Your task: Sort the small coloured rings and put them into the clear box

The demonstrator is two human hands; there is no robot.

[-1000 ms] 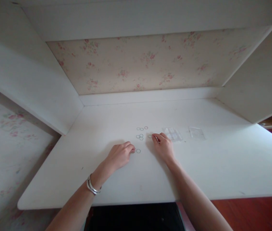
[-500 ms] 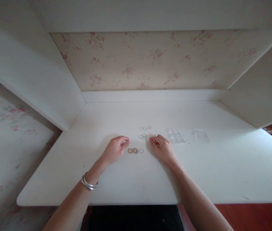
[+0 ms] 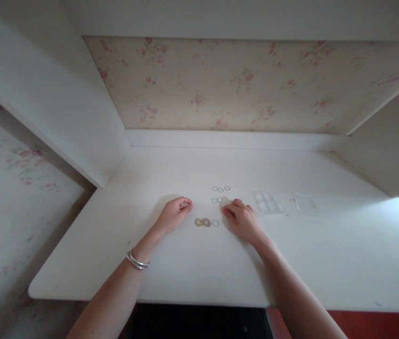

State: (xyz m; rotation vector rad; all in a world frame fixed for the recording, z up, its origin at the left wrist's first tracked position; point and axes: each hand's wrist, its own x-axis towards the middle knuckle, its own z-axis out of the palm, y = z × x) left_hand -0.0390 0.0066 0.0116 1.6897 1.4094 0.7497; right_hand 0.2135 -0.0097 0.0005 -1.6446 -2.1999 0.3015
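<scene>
Left hand (image 3: 176, 213) now drawn back left, grip curled shut, clear of two gold rings (image 3: 203, 222) on bench (image 3: 192, 268). Right hand (image 3: 242, 217) fingertips pressed together beside small green rings (image 3: 217, 200); contents indiscernible.

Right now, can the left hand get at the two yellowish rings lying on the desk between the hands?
Probably yes: the left hand rests just beside the yellowish rings, with only bare desk between them.
</scene>
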